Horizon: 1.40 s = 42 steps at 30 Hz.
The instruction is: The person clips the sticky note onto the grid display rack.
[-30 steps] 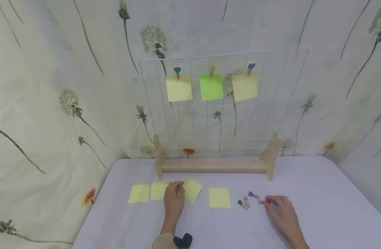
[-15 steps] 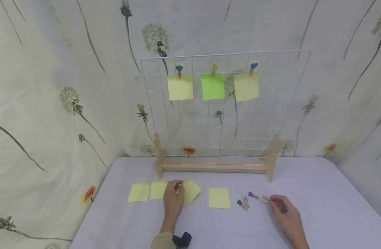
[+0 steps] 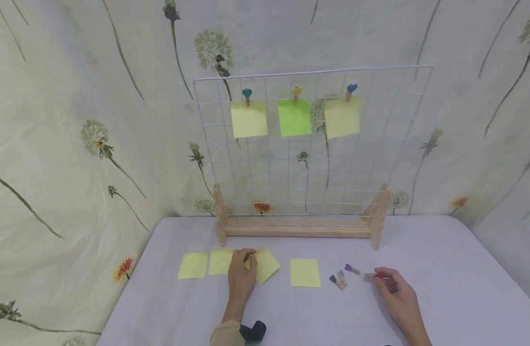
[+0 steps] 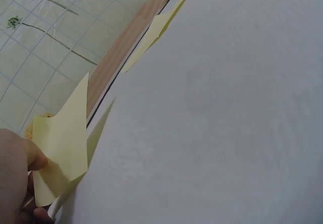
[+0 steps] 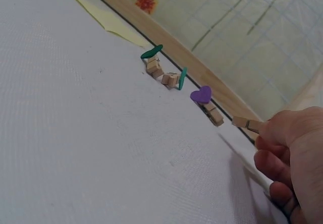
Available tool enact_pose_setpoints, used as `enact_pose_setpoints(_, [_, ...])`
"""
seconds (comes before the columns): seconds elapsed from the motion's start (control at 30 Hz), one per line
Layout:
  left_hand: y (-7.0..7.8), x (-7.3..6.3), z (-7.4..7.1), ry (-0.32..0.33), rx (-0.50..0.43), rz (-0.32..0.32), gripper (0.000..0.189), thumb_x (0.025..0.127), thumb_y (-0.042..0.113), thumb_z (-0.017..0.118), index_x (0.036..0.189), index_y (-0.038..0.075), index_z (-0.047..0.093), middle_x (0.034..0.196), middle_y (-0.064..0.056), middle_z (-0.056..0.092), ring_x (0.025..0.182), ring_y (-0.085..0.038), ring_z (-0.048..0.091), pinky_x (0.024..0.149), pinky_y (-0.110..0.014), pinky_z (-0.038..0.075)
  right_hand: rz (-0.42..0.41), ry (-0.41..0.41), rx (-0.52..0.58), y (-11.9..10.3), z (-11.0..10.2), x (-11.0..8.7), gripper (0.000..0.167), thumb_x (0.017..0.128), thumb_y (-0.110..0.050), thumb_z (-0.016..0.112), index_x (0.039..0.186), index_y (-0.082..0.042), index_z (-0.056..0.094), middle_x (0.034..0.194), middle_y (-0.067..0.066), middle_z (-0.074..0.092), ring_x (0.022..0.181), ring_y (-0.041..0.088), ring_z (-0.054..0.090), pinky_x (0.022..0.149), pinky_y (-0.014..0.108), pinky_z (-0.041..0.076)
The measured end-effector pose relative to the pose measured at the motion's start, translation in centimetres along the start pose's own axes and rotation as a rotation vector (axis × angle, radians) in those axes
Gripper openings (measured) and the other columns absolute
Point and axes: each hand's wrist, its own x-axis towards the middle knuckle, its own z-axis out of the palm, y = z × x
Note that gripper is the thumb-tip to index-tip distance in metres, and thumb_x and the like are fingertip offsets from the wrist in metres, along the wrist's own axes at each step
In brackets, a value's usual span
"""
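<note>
My left hand (image 3: 242, 278) pinches a pale yellow sticky note (image 3: 267, 267) by its left part. In the left wrist view that note (image 4: 65, 138) stands tilted up, with the thumb on its face. Over at the right, my right hand (image 3: 398, 295) pinches a small wooden clothespin (image 5: 246, 123) just above the table. Its red head is mostly hidden by the fingertips in the head view. Left of it lie a clothespin with a purple heart (image 5: 202, 95) and two with green heads, one of them a green heart (image 5: 152, 51).
A white wire grid (image 3: 343, 158) on a wooden stand (image 3: 297, 231) rises at the table's back. Three notes hang there, the middle one green (image 3: 294, 118), under heart clothespins. Yellow notes lie at the left (image 3: 193, 265), beside the left hand (image 3: 220, 262), and mid-table (image 3: 305, 273).
My right hand has lifted the red-headed clothespin and drawn it slightly right, away from the others. The left hand stays nearly in place, and the note it holds has tilted slightly.
</note>
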Motion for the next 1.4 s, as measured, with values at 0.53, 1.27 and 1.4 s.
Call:
enact_pose_setpoints(0.53, [0.6, -0.6, -0.4, -0.028, -0.014, 0.022, 0.013, 0.087, 0.013, 0.062, 0.097, 0.02, 0.067, 0.088, 0.005, 0.062, 0.086, -0.013, 0.06, 0.076, -0.031, 0.049, -0.002, 0.01, -0.002, 0.0, -0.1, -0.2, 0.024, 0.092, -0.025, 0.061, 0.115, -0.017, 0.06, 0.107, 0.003, 0.067, 0.076, -0.014, 0.051, 0.066, 0.01, 0.042])
enact_pose_setpoints(1.27, [1.7, 0.5, -0.3, -0.015, -0.141, 0.088, 0.012, 0.092, 0.017, 0.06, 0.099, 0.024, 0.067, 0.091, 0.006, 0.061, 0.085, -0.008, 0.056, 0.067, -0.02, 0.045, 0.002, -0.007, -0.007, 0.1, 0.1, -0.1, 0.025, 0.094, -0.033, 0.057, 0.115, -0.019, 0.06, 0.109, 0.002, 0.068, 0.08, -0.017, 0.049, 0.069, 0.01, 0.042])
enact_pose_setpoints(1.4, [2.0, 1.1, -0.6, -0.01, -0.161, 0.146, 0.014, 0.093, 0.015, 0.058, 0.101, 0.021, 0.067, 0.093, 0.004, 0.062, 0.086, -0.009, 0.056, 0.068, -0.021, 0.046, -0.025, 0.029, -0.008, 0.3, -0.1, 0.0, 0.022, 0.094, -0.028, 0.059, 0.114, -0.018, 0.06, 0.107, 0.002, 0.069, 0.08, -0.019, 0.048, 0.069, 0.01, 0.042])
